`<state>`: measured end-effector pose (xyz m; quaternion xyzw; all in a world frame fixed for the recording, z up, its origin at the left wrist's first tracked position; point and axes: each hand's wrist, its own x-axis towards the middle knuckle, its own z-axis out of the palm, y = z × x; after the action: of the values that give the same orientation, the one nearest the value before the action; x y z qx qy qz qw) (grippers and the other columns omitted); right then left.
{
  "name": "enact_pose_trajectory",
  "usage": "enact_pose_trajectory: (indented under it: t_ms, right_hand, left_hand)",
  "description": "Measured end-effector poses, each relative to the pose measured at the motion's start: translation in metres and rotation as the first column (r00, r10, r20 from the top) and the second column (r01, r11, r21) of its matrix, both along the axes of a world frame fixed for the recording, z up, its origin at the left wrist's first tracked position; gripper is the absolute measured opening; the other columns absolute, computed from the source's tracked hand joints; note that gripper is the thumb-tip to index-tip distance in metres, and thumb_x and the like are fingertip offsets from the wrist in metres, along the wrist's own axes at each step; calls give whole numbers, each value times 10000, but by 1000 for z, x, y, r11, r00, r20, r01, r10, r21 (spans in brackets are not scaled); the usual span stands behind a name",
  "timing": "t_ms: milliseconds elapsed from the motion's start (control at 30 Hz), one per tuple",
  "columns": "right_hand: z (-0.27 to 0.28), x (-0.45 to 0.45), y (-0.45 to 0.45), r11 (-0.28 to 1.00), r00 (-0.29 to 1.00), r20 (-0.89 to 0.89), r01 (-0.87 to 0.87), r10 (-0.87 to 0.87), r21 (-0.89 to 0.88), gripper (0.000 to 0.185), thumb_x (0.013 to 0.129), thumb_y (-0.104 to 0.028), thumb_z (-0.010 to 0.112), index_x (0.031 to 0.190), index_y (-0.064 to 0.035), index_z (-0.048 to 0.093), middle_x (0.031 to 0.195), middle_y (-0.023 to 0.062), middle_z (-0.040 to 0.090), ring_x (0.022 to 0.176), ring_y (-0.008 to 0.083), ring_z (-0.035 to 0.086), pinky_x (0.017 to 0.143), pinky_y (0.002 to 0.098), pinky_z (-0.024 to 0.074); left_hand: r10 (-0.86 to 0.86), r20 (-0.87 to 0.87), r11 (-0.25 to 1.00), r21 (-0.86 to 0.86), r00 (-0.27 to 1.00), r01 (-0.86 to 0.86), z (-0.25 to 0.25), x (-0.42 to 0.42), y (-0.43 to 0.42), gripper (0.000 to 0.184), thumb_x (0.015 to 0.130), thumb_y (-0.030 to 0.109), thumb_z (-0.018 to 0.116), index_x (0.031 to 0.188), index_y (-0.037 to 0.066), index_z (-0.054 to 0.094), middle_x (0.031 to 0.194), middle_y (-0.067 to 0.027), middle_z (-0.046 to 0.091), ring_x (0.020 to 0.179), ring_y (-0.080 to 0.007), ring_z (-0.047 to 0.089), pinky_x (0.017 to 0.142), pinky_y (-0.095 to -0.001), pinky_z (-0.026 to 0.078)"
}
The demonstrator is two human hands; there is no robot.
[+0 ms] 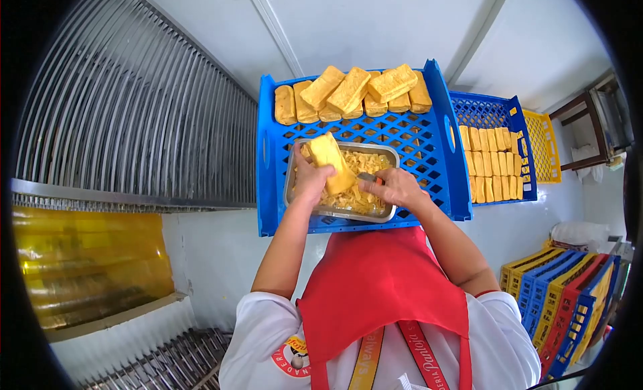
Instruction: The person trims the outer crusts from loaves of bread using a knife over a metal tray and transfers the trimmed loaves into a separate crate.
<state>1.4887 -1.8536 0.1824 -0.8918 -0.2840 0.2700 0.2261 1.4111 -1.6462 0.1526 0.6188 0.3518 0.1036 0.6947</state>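
My left hand [311,179] is wrapped round a yellow, brick-shaped loaf [328,159], held tilted above a metal tray. My right hand [398,187] grips a small knife [369,178] with a dark and orange handle, close to the loaf's right side. Its blade I cannot make out clearly. Beneath both hands, the metal tray [378,149] holds many thin yellow shavings [351,201]. The tray rests at the near side of a blue plastic crate [408,143]. Several more loaves [349,90] lie along the crate's far side, some stacked on others.
To the right, another blue crate [514,112] holds rows of similar loaves, beside a yellow crate [544,149]. Several coloured crates [559,296] are stacked at the lower right. A metal slatted rack [140,108] stands at the left, above a yellow plastic sheet [94,263].
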Motion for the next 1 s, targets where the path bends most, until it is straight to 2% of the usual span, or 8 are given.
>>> enact_pose_trajectory:
  t_ms: [67, 167, 233, 467, 567, 800, 933, 1000]
  right_hand:
    - [-19, 1, -3, 999, 998, 46, 48, -48, 7, 669, 892, -678, 492, 788, -55, 712, 778, 220, 692, 833, 408, 680, 755, 483, 524]
    - [-16, 4, -3, 988, 991, 41, 125, -129, 88, 623, 934, -613, 471, 806, -48, 701, 801, 239, 685, 854, 409, 676, 755, 492, 521]
    - [-1, 2, 0, 974, 987, -14, 162, -162, 159, 601, 952, -578, 466, 796, -44, 693, 798, 244, 680, 854, 404, 675, 751, 497, 519]
    - [19, -3, 16, 975, 951, 306, -19, -50, 221, 511, 945, -495, 543, 726, -46, 652, 729, 189, 673, 711, 383, 668, 643, 486, 527]
    - [15, -4, 17, 972, 909, 414, -57, -44, 227, 479, 926, -479, 578, 718, -55, 654, 720, 173, 677, 677, 366, 669, 609, 469, 531]
    - [14, 6, 13, 956, 845, 526, -226, 95, 189, 510, 897, -497, 615, 638, -60, 659, 687, 156, 676, 627, 335, 666, 575, 447, 531]
    - [7, 15, 16, 972, 904, 392, -220, 172, 81, 650, 866, -628, 608, 557, -57, 608, 564, 141, 597, 551, 340, 602, 508, 435, 464]
    - [-1, 18, 20, 996, 1000, -1, -25, 25, 85, 739, 783, -735, 617, 535, -39, 627, 603, 181, 633, 559, 301, 640, 535, 414, 492]
  left_hand:
    - [-50, 40, 997, 59, 998, 48, -5, -5, 6, 974, 622, -159, 646, 1485, 61, 252, 1233, -139, 560, 1117, -257, 603, 934, -356, 519]
    - [-297, 206, 900, 385, 932, 202, -22, -16, 8, 604, 672, -162, 630, 1224, 41, 495, 1165, -67, 613, 1084, -189, 624, 940, -313, 509]
    - [-325, 153, 855, 469, 933, 221, -26, -19, 8, 611, 672, -158, 646, 1229, 46, 497, 1159, -71, 615, 1080, -189, 625, 934, -310, 509]
    - [-384, 101, 676, 708, 918, 205, -24, -21, 2, 550, 687, -107, 719, 1175, 75, 541, 1112, -94, 618, 1041, -230, 626, 884, -336, 506]
    - [-394, 162, 654, 741, 905, 153, -2, -20, -3, 495, 643, -72, 727, 1090, 78, 576, 1043, -125, 612, 1020, -350, 570, 898, -400, 465]
    - [-479, 54, 599, 749, 876, 282, 8, -19, -3, 489, 637, -75, 707, 1076, 92, 572, 1052, -106, 615, 1019, -369, 553, 918, -432, 446]
    - [-507, 87, 576, 774, 857, 262, 7, -15, -9, 491, 637, -77, 703, 1080, 88, 569, 1068, -107, 616, 1043, -366, 548, 931, -434, 445]
    - [-514, 114, 561, 795, 850, 232, 3, -12, -9, 495, 635, -79, 702, 1082, 86, 568, 1075, -108, 615, 1056, -364, 547, 944, -433, 443]
